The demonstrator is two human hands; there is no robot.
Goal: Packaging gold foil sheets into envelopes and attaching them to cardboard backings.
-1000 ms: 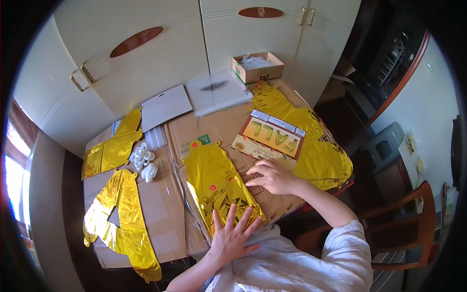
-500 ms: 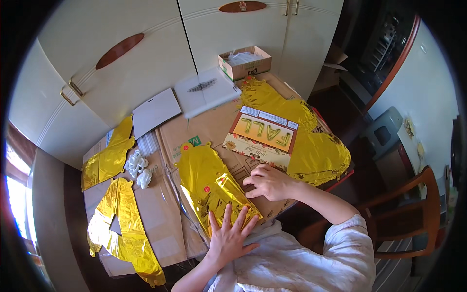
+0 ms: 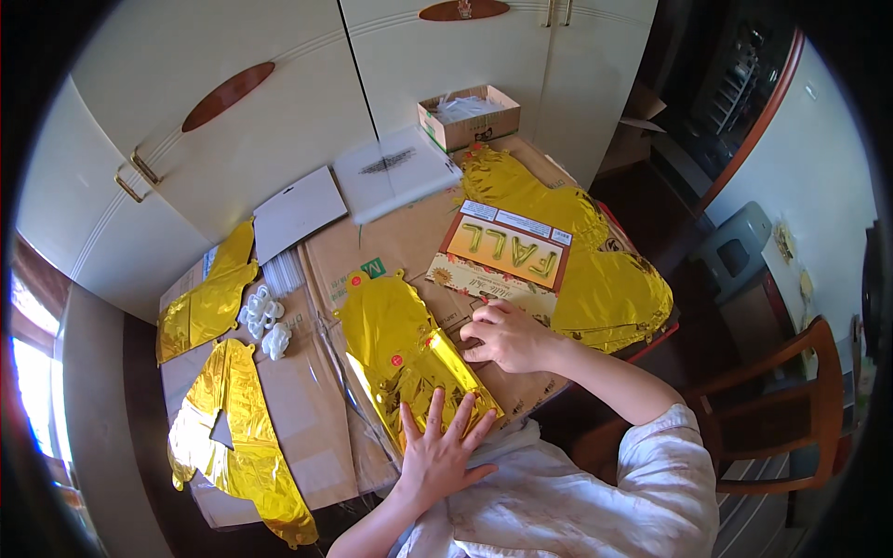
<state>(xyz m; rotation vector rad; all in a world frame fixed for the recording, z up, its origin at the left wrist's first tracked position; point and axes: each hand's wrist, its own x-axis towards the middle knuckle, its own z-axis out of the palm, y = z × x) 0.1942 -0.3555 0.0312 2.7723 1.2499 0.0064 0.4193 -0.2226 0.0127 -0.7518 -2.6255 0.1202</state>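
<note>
the left hand lies flat with fingers spread wide apart, palm down on the near end of a gold foil balloon that stretches away from the fingertips across the cardboard sheet. the right hand rests curled, fingers together, fingertips touching the balloon's right edge, gripping nothing that shows. just beyond its knuckles lies a flat printed package. far past both hands an open cardboard box holds clear plastic bags.
</note>
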